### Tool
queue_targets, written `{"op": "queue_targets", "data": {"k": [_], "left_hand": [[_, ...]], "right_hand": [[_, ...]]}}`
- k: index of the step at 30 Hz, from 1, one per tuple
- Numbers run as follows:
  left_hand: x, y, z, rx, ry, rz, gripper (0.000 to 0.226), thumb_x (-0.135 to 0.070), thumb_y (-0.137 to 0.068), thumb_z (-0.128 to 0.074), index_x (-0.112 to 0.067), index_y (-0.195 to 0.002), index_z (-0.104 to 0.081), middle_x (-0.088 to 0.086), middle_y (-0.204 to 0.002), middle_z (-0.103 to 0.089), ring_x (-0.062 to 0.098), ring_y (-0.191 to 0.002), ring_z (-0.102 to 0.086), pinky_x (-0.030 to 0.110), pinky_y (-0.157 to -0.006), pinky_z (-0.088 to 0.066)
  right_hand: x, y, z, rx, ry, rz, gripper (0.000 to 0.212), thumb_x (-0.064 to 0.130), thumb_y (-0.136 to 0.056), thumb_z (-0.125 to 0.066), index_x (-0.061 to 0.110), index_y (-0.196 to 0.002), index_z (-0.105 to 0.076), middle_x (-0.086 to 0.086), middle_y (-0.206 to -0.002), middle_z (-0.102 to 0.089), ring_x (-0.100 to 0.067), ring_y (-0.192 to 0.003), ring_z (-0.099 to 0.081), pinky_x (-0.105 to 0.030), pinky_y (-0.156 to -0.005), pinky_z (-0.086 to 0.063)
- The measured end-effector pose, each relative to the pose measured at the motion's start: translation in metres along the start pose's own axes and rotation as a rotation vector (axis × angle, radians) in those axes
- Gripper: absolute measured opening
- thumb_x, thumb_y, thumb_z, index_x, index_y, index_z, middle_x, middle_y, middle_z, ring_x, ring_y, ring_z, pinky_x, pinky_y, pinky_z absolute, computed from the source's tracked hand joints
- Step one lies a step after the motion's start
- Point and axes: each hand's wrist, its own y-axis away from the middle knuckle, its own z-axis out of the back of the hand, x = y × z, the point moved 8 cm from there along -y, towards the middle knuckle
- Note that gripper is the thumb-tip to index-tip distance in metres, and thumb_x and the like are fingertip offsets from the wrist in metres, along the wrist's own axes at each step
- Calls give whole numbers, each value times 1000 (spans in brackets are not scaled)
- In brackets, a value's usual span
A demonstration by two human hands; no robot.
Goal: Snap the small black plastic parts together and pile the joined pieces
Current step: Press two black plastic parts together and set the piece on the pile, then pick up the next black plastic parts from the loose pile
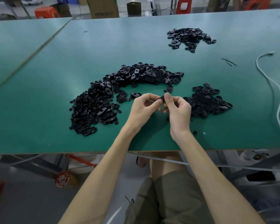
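Front edge of bench [55, 136]: I've got left hand [143, 107] and right hand [179, 110] raised together, both pinching one black plastic part [162, 99] at the fingertips. Just right of them sits a small heap [207, 102] of black parts. Left and behind is a big curved heap [107, 97]. Toward the far right corner there's a third heap [189, 38]. White cable [256, 62] runs along the right edge.

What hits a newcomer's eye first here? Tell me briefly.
A crescent heap of small black plastic parts sprawls across the middle of the green table. Nearer the front edge, the left hand and right hand pinch one small black plastic piece between them. A smaller black pile lies far right.
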Motion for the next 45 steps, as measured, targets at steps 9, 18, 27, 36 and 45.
{"op": "queue_targets", "data": {"k": [9, 18, 27, 36, 45], "left_hand": [[-52, -18, -13, -152, -191, -191, 4, -19, -93, -75, -20, -97, -75, -7, -87, -72, 6, -78, -62, 13, -66, -44], [-55, -32, -75, 173, -278, -115, 16, -25, -95, -75, -17, -107, -79, -4, -95, -79, 3, -92, -73, 25, -90, -57], [-45, -40, 11, -118, -794, -127, 28, -9, -104, -53, -13, -124, -71, 8, -123, -70, 26, -115, -62, 42, -103, -45], [-2, -33, 80, -195, -1028, 34, 22, -28, -102, -63, -20, -120, -74, 6, -123, -63, 29, -119, -48, 41, -101, -27], [-6, -22, 75, -290, -883, -1, 5, -24, -99, -68, -22, -102, -72, -1, -109, -64, 21, -110, -50, 32, -85, -17]], "right_hand": [[-1, -1, -7, 48, 150, 21, 21, 19, -107, -56, 12, -92, -69, 10, -70, -67, -6, -62, -59, -24, -62, -47], [-1, 3, -12, 91, -69, -72, 27, -3, -105, -40, 10, -110, -62, -10, -103, -66, -15, -92, -60, -32, -78, -49], [-1, -1, -9, 86, 174, 39, 19, 15, -101, -62, 21, -87, -73, 6, -78, -75, -4, -68, -65, -26, -65, -53], [-2, -1, -9, 88, 150, 29, 16, 10, -103, -59, 12, -94, -73, 4, -86, -75, -2, -74, -67, -20, -63, -52], [-2, -2, -8, 84, 135, 29, 17, 10, -103, -59, 14, -93, -72, 4, -85, -75, -2, -72, -66, -20, -64, -52]]}}
